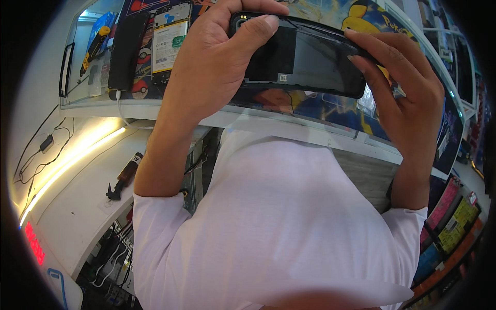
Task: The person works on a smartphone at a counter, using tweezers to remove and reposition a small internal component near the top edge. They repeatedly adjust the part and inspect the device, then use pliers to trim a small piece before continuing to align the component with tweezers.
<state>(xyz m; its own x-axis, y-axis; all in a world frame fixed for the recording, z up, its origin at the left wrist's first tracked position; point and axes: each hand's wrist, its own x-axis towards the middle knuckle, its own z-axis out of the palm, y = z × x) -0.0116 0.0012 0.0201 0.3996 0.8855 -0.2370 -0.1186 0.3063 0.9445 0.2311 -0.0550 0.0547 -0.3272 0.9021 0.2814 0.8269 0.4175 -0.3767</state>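
Left hand is closed around one end of a dark phone back panel, thumb laid on the inner face beside the camera corner. Right hand is partly curled at the opposite end, forefinger at the upper edge and thumb near the face; whether it pinches anything there cannot be told. The panel is held up over the worktop, its face toward the wearer. Judged on handling, good practice would be firm support at the camera end, light, even fingertip work along the rim, no bending or twisting, and thumbs kept off the small pale label. The worktop has a pale frame and a colourful cartoon print; on it, to the left, lie an opened phone with its battery exposed, a dark slab with a white cable at its lower end, and a yellow-and-black tool. Beyond, a glowing light strip runs near a brown bottle; packaged goods line the right.
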